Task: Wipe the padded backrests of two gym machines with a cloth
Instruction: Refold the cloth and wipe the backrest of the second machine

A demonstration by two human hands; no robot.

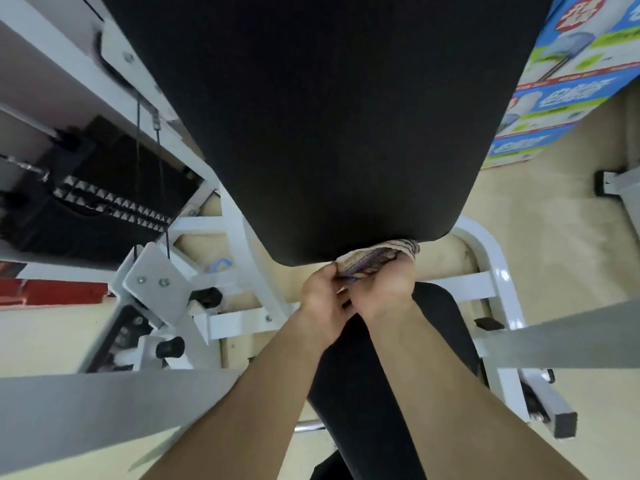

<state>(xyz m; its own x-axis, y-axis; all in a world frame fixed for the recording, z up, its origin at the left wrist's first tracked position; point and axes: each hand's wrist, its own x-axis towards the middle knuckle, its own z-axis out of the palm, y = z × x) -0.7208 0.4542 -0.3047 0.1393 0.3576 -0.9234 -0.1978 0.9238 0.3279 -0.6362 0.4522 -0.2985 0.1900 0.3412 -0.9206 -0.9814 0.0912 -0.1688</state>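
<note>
A big black padded backrest [325, 109] fills the upper middle of the view and narrows toward its bottom edge. A patterned beige and purple cloth [375, 258] is bunched right at that bottom edge. My right hand [384, 289] grips the cloth from below. My left hand [323, 296] pinches the cloth's left end beside it. Both hands touch each other just under the pad. The black seat pad [440, 317] lies beneath my forearms.
The white machine frame [239, 237] runs around the pad. A black weight stack [104, 202] with cables sits at the left. Grey lever arms [104, 410] cross the lower left and right. A colourful printed box [554, 81] stands at the upper right on the beige floor.
</note>
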